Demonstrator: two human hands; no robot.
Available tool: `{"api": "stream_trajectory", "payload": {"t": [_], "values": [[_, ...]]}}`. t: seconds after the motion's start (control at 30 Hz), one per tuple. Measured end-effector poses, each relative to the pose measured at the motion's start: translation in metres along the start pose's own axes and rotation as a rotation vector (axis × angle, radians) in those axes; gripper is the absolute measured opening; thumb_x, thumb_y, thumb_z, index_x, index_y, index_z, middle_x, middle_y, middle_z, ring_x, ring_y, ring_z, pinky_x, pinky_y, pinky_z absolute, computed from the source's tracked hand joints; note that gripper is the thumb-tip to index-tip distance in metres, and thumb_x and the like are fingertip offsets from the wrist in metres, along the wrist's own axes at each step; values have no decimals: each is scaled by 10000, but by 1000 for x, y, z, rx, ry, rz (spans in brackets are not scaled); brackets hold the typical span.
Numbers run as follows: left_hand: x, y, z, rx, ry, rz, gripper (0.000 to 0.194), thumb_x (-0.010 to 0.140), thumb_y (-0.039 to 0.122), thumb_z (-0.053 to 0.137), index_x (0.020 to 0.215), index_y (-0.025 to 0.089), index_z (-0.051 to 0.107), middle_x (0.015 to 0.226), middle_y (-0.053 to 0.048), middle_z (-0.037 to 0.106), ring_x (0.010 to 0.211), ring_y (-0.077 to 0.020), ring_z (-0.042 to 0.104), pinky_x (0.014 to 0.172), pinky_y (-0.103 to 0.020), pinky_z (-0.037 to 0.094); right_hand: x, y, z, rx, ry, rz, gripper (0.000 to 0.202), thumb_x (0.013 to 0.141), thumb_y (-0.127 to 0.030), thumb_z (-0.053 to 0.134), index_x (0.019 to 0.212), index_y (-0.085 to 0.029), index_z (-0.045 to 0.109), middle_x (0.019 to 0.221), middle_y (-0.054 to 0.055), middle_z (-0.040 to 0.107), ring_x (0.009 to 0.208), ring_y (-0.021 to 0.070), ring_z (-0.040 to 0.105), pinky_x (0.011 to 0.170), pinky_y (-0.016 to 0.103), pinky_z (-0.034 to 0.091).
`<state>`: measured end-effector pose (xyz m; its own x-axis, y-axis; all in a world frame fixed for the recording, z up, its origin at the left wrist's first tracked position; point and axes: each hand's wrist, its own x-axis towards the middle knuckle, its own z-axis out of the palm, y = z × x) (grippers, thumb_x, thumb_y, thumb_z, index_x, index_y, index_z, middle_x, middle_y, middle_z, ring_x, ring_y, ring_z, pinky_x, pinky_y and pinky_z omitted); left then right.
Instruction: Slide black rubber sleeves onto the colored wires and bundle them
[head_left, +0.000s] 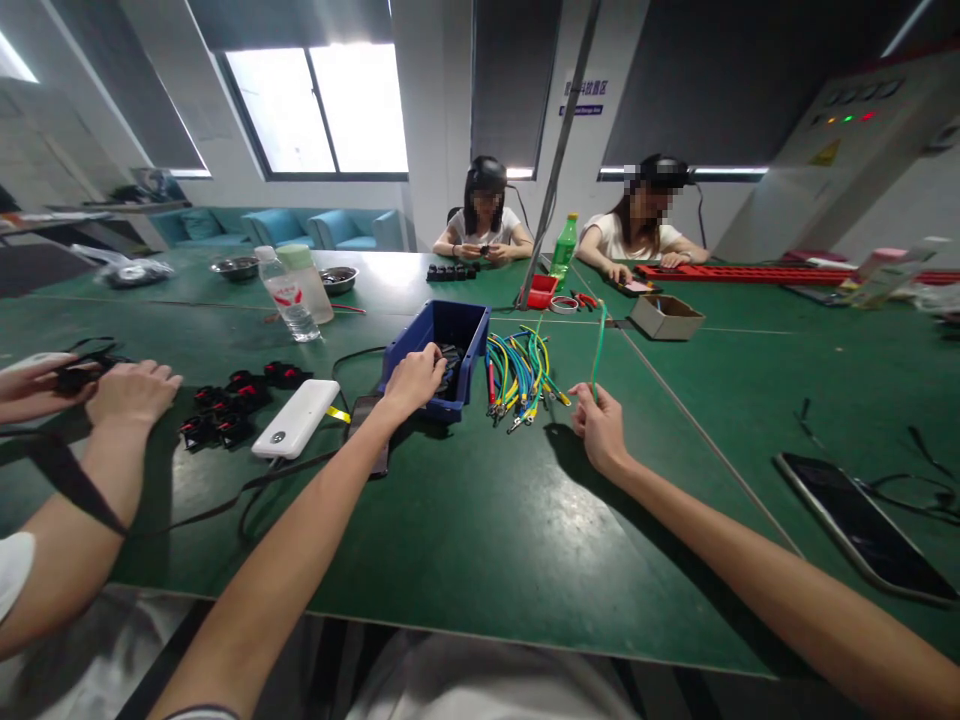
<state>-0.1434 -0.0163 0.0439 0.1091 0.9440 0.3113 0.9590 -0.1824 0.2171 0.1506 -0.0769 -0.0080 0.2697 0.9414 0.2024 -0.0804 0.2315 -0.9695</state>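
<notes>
My left hand [415,382] reaches over the near wall of a blue bin [472,345], its fingers curled down among small dark parts [450,368]. What those fingertips grip, if anything, is hidden. Between the closed fingers of my right hand [600,425] a green wire [599,345] stands almost upright above the table. Just left of that hand lies a bundle of yellow, green and blue wires [525,370] with metal terminals at their ends. A red piece [491,383] lies along the bundle's left side.
Left of the bin are a white power bank [296,418], a dark phone [380,460] and several black-and-red parts [232,400]. A co-worker's hands [135,390] hold a black item at far left. Bottles [289,300] stand behind. A cardboard box [666,318] and another phone [862,520] lie right.
</notes>
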Motion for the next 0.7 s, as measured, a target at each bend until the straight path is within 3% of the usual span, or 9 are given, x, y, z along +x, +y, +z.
{"api": "stream_trajectory", "payload": {"t": [0.23, 0.4, 0.53, 0.7], "values": [[-26, 17, 0, 69, -61, -1, 314, 914, 426, 398, 1025, 213, 600, 877, -119, 691, 850, -287, 670, 733, -348, 484, -28, -6, -32, -8, 9, -96, 296, 832, -469, 605, 750, -184, 598, 471, -86, 295, 387, 51, 260, 370, 186, 201], [-37, 34, -5, 209, 50, -48, 343, 944, 385, 310, 1076, 189, 558, 799, -121, 680, 773, -302, 671, 684, -358, 475, -19, -15, -39, 143, 65, -168, 322, 865, -475, 562, 735, -185, 613, 467, -72, 319, 397, 59, 306, 383, 187, 243], [-35, 36, -6, 228, 80, -79, 335, 946, 373, 304, 1086, 190, 548, 790, -121, 680, 765, -307, 672, 661, -347, 467, -14, -18, -36, 169, 71, -56, 352, 853, -539, 547, 771, -203, 616, 539, -35, 447, 473, 87, 449, 412, 192, 340], [-31, 39, -6, 246, 122, -152, 354, 944, 384, 314, 1091, 172, 555, 821, -142, 688, 796, -305, 672, 694, -348, 459, -15, -15, -38, 95, 14, 39, 410, 855, -603, 492, 802, -215, 612, 570, -45, 428, 413, 62, 387, 368, 184, 318]]}}
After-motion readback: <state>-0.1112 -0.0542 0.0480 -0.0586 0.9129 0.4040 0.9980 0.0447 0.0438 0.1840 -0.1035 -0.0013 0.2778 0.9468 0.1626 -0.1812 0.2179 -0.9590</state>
